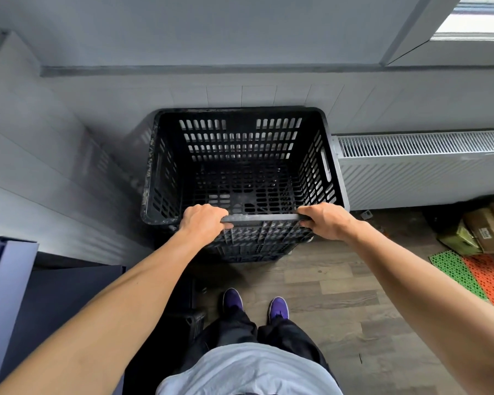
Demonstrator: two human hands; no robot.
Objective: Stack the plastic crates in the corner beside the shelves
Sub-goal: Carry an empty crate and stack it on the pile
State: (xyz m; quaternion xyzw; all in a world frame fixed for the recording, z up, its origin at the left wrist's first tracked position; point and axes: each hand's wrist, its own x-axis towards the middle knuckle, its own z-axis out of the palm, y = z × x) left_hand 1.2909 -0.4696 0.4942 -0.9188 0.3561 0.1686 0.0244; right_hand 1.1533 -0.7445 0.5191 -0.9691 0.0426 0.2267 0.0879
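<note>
A black slotted plastic crate [240, 155] stands against the grey wall in the corner, its open top facing me. It sits on top of more black crate walls [254, 246] visible beneath its near side. My left hand [203, 220] grips the near rim left of centre, fingers curled over the edge. My right hand [325, 220] grips the same rim near its right corner. The crate is empty inside.
A white radiator [422, 166] runs along the wall right of the crate. Cardboard boxes [485, 232] and green and orange mats [474, 275] lie on the wood floor at right. A dark blue cabinet [9, 295] and a low black crate [194, 320] are at left. My feet stand behind the stack.
</note>
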